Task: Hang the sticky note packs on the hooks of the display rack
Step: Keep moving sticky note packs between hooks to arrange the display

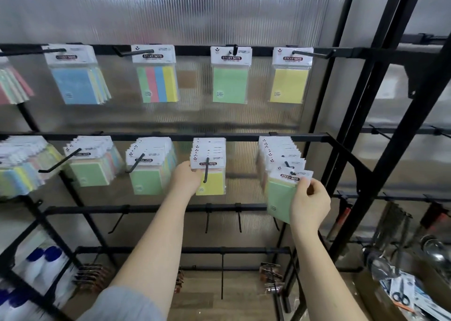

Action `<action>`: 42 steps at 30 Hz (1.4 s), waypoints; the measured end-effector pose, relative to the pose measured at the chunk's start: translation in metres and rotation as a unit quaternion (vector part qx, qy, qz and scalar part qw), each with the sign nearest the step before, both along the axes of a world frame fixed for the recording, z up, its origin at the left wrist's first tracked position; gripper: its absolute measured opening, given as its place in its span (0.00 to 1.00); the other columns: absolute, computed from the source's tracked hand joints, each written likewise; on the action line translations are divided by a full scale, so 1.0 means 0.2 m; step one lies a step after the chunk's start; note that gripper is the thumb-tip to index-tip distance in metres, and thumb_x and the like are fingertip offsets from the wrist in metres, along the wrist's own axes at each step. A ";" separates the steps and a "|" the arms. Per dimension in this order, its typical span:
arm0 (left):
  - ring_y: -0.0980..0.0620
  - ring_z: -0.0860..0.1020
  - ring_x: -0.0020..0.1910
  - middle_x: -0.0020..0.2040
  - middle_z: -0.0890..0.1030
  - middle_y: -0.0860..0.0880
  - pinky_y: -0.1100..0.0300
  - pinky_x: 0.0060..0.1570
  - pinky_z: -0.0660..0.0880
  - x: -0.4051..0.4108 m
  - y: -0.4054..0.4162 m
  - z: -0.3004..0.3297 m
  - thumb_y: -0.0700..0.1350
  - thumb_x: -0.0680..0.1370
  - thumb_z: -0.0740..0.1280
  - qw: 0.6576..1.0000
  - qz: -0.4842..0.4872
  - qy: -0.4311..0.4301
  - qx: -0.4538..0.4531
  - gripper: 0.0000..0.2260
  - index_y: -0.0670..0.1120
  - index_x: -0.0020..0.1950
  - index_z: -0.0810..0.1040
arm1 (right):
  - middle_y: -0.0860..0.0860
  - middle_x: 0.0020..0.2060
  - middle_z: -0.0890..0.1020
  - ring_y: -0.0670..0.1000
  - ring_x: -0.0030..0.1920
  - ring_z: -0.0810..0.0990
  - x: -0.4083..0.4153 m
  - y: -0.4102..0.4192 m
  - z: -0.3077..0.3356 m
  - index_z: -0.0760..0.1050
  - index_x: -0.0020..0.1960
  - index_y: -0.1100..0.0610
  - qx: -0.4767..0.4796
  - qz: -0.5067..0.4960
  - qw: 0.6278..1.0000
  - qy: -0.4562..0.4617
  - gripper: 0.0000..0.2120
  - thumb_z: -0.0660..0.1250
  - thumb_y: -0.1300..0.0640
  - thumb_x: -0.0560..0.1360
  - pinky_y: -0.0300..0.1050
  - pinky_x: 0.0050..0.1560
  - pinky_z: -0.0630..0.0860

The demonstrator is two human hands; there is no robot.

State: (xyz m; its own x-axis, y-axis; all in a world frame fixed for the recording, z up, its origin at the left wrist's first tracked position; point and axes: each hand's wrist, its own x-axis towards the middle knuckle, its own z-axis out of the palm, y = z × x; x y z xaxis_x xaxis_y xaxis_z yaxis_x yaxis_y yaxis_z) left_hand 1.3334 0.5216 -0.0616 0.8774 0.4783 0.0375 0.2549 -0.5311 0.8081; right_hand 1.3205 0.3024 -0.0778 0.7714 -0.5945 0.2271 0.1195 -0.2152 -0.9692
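Note:
A black display rack (244, 137) carries two rows of sticky note packs on hooks. My right hand (308, 202) pinches a green sticky note pack (279, 194) by its right edge; the white header card sits at the tip of the rightmost middle-row hook (289, 166), in front of several packs hung there. My left hand (186, 178) holds the left side of the front yellow pack (213, 184) of a stack on the neighbouring hook (207, 170). Single packs hang on the top row, among them a green pack (229, 84) and a yellow pack (288, 84).
Bare black hooks (207, 219) stick out from the lower bars. More pack stacks (92, 164) fill the middle row to the left. Kitchen utensils (390, 237) hang on a second rack at the right, with scissors packs (402, 296) below. Bottles with blue caps (44, 255) stand at lower left.

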 end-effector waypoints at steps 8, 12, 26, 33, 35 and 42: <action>0.50 0.71 0.37 0.42 0.76 0.50 0.60 0.33 0.64 0.03 -0.01 -0.06 0.45 0.79 0.62 0.995 0.076 -0.009 -0.063 0.08 0.41 0.50 0.76 | 0.46 0.33 0.75 0.43 0.33 0.71 -0.07 0.01 0.10 0.74 0.41 0.59 0.018 -0.004 0.999 -0.035 0.12 0.58 0.55 0.79 0.31 0.31 0.65; 0.48 0.72 0.39 0.43 0.78 0.48 0.61 0.33 0.65 0.06 -0.01 -0.08 0.47 0.80 0.61 0.994 0.041 -0.006 -0.105 0.11 0.42 0.53 0.80 | 0.47 0.33 0.76 0.44 0.34 0.71 -0.09 0.01 0.13 0.75 0.41 0.61 0.030 0.002 0.998 -0.058 0.12 0.59 0.55 0.79 0.41 0.36 0.67; 0.50 0.59 0.29 0.30 0.62 0.48 0.57 0.30 0.54 -0.11 -0.04 -0.08 0.46 0.82 0.53 0.996 0.037 -0.072 -0.024 0.16 0.44 0.34 0.58 | 0.45 0.33 0.77 0.35 0.30 0.72 -0.11 0.05 0.26 0.74 0.38 0.54 0.055 0.045 0.991 -0.115 0.11 0.62 0.54 0.79 0.27 0.30 0.67; 0.49 0.63 0.29 0.31 0.66 0.48 0.59 0.29 0.57 -0.20 0.00 -0.06 0.47 0.82 0.52 0.998 -0.013 -0.049 0.034 0.16 0.44 0.35 0.62 | 0.44 0.33 0.77 0.34 0.31 0.74 -0.12 0.16 0.34 0.75 0.40 0.55 0.023 0.051 0.988 -0.145 0.11 0.62 0.54 0.79 0.26 0.31 0.67; 0.49 0.64 0.29 0.31 0.68 0.48 0.58 0.29 0.59 -0.21 0.04 -0.06 0.48 0.82 0.52 0.997 -0.036 -0.045 0.051 0.16 0.43 0.37 0.65 | 0.43 0.33 0.77 0.34 0.31 0.74 -0.12 0.20 0.36 0.75 0.41 0.56 0.018 0.050 0.986 -0.157 0.10 0.62 0.54 0.79 0.26 0.32 0.67; 0.52 0.67 0.30 0.32 0.69 0.51 0.57 0.32 0.62 -0.24 0.13 0.02 0.50 0.82 0.53 0.988 -0.124 -0.050 0.074 0.16 0.47 0.37 0.66 | 0.44 0.35 0.79 0.38 0.35 0.76 -0.08 0.33 0.47 0.77 0.41 0.53 0.027 0.065 0.978 -0.198 0.07 0.66 0.54 0.77 0.33 0.37 0.73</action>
